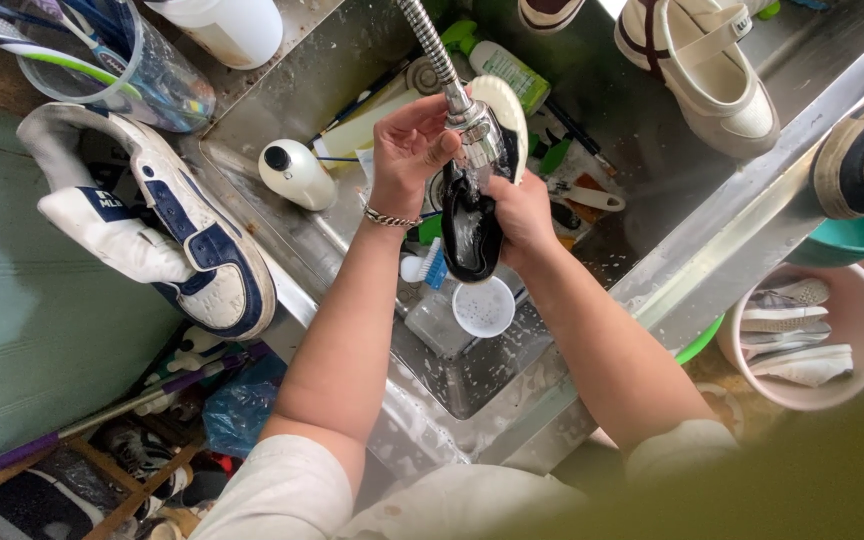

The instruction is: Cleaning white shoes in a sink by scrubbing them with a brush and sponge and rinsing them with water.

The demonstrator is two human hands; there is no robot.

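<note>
Head view: left hand [407, 150] grips a metal spray nozzle [474, 125]; right hand [522, 215] clasps a black shoe [470, 235] beneath it, over a steel sink [652, 170].

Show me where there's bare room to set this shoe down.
Bare steel lies on the sink ledge between the cream shoe and the pink bucket. The basin beneath the left hand and right hand is crowded with brushes and bottles.

wet glossy black shoe [472, 235]; ribbed metal hose [430, 40]; steel sink [652, 150].
</note>
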